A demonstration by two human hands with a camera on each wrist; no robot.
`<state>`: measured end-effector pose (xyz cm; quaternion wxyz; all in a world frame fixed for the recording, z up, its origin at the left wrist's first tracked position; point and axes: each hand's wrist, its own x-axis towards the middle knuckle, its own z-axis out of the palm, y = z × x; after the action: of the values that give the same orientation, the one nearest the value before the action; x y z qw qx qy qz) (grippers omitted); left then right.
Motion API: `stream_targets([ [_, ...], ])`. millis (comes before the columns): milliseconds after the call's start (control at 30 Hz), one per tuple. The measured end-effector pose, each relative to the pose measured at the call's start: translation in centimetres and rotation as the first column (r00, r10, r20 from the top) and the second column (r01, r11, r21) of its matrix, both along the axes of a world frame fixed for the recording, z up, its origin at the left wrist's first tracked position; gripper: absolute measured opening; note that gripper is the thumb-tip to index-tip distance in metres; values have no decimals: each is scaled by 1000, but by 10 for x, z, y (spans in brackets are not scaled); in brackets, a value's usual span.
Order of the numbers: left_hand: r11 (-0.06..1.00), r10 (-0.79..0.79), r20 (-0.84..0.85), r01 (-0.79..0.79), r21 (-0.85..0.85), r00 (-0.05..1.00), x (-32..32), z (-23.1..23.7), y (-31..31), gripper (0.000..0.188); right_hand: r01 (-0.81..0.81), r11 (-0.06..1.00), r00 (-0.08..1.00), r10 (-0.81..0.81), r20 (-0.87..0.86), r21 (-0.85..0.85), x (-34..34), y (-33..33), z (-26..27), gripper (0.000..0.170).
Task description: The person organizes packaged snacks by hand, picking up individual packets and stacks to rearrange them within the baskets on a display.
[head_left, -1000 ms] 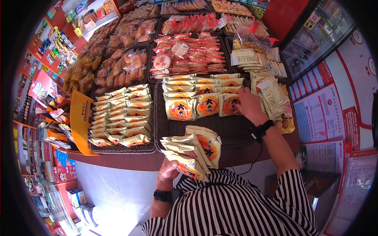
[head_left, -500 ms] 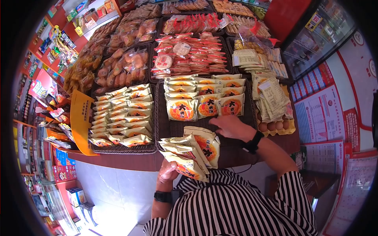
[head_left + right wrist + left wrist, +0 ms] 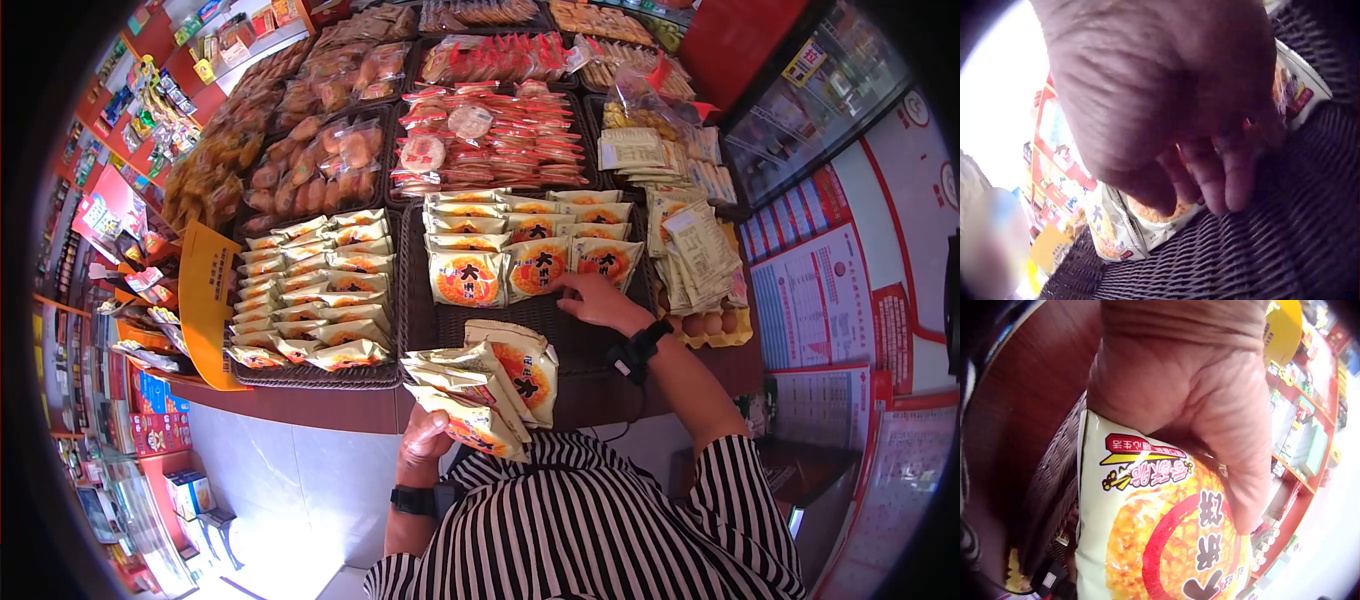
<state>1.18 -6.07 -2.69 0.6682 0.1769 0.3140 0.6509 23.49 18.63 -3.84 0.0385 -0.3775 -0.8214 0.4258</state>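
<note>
My left hand [image 3: 428, 432] grips a bundle of several cream rice cracker packets [image 3: 478, 400] at the tray's near edge; in the left wrist view, the thumb lies along a packet's [image 3: 1166, 519] printed face. Rows of matching packets [image 3: 468, 280] stand upright in the back part of a dark wicker tray [image 3: 450, 326]. My right hand [image 3: 597, 302] is at the front row, loosely bent fingers by the lower edges of the middle packet [image 3: 536, 268] and right packet [image 3: 606, 261]. The right wrist view shows fingertips [image 3: 1235, 197] pointing down near the wicker, with packets behind them.
Left of this tray stands another tray of similar packets [image 3: 310, 300], with a yellow sign [image 3: 207, 310] beside it. Red-wrapped crackers [image 3: 490, 140] lie behind. To the right are loose cream packets [image 3: 695, 245] and eggs [image 3: 712, 322]. A brown counter edge [image 3: 300, 405] runs in front.
My right hand left the right-hand front packet, dropped down and left over the wicker, then moved slightly up and right to the front row's lower edge. My left hand keeps its bundle in place.
</note>
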Motion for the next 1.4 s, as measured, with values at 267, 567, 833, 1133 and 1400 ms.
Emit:
stream_targets([
  [267,1000,8,5,-8,-10,1000,0,-1,-2,92,-224,974,966,218,135,30,-6,-11,16,40],
  [567,1000,8,6,-8,1,1000,-1,-3,-4,92,-356,926,932,342,124,127,-19,-12,3,57],
  [833,1000,-14,9,14,8,1000,-3,-3,-4,92,-259,963,877,201,437,78,-38,-17,24,60],
  [1133,1000,-11,7,11,-20,1000,-1,3,-2,93,-266,964,913,248,325,11,-28,1,27,59],
  [1400,999,-33,-36,33,1,999,1,1,-3,92,-61,960,992,29,-121,-275,-5,17,10,43],
])
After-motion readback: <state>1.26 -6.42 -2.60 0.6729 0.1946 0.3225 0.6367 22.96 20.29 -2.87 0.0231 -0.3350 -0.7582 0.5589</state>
